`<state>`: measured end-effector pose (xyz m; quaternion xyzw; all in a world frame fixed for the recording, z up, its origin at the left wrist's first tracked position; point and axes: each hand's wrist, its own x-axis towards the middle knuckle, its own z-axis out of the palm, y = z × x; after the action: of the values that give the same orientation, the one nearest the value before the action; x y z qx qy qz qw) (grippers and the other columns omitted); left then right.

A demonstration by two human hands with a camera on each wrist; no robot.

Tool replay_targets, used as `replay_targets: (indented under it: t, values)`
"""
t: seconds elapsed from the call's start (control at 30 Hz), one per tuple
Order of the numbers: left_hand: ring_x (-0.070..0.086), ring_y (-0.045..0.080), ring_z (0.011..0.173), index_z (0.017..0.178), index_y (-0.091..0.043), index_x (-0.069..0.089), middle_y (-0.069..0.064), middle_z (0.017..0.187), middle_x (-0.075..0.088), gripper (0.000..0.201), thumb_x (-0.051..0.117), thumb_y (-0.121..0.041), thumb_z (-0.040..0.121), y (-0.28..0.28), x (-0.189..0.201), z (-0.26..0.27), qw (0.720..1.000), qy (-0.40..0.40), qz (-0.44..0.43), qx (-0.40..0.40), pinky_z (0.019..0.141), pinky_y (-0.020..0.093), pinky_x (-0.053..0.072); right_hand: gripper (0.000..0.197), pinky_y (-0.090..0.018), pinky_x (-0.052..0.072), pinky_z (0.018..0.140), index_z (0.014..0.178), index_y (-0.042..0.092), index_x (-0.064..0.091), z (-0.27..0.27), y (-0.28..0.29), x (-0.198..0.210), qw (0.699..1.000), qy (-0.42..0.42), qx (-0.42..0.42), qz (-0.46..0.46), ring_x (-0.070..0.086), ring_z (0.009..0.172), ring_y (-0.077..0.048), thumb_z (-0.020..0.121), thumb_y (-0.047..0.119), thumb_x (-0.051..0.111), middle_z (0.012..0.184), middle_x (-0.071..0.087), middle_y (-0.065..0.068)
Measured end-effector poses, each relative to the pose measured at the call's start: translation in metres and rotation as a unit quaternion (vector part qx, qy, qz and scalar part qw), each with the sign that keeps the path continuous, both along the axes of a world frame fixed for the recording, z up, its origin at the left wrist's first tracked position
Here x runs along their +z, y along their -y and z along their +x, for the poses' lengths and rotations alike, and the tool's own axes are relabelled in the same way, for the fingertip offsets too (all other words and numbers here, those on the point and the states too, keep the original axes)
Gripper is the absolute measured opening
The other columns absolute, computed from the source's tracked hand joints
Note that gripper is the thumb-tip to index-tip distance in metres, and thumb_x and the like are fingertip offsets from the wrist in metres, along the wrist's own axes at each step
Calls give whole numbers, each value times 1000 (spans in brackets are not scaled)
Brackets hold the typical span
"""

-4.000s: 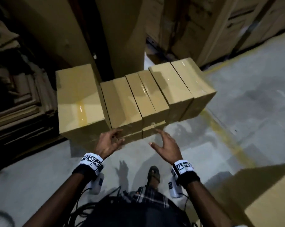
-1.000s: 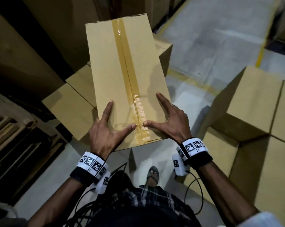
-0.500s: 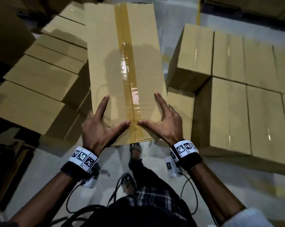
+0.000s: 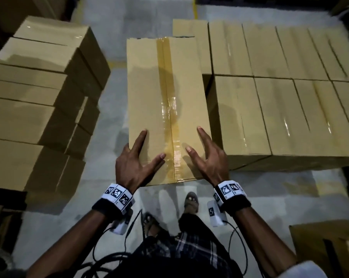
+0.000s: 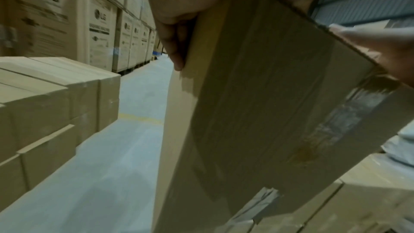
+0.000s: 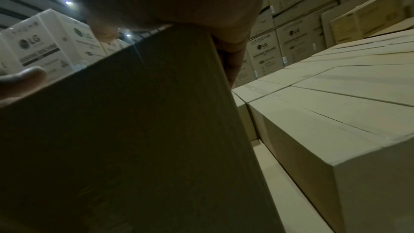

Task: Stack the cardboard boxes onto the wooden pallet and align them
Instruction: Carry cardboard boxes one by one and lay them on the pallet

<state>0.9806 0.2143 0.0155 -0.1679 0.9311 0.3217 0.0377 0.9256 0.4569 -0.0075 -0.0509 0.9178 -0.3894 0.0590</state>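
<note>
Both hands, left (image 4: 133,167) and right (image 4: 209,161), grip the near end of a taped box (image 4: 165,93), held above the floor (image 4: 113,97) between box stacks.

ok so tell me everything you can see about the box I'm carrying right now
The carried box is plain brown cardboard, long and rectangular, its top seam sealed with glossy clear tape running lengthwise and over the near end. It is held off the floor, roughly level, between two groups of boxes. The left hand and right hand grip its near end, thumbs on top, fingers down the sides. No print shows; its far edge looks slightly ragged.
</note>
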Motion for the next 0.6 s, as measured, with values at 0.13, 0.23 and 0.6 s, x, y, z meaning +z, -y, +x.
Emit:
replay_targets:
  t: [0.13,0.23,0.6]
  values:
    - [62,41,115,158,-55,21,18,129,60,92,45,-92,77,-36,-21,-33,1000,8,11,-20,97,46,51,76,-48,51,108,157,52,26,-21,-35,-25,999,3,-31,-10,51,139,-17,90,81,48,158,46,12]
    - [62,38,116,158,-54,24,14,130,61,90,40,-91,78,-61,-46,-59,999,20,13,-28,96,45,50,79,-45,50,107,158,50,28,-39,-63,-47,999,23,-41,-18,50,139,-13,89,83,48,158,45,15]
    - [66,36,106,157,-58,22,13,121,64,78,34,-87,85,-102,-179,-111,997,51,15,-53,87,43,54,86,-31,44,107,157,52,27,-85,-111,-166,995,81,-52,-11,49,139,-13,82,89,47,158,45,14]
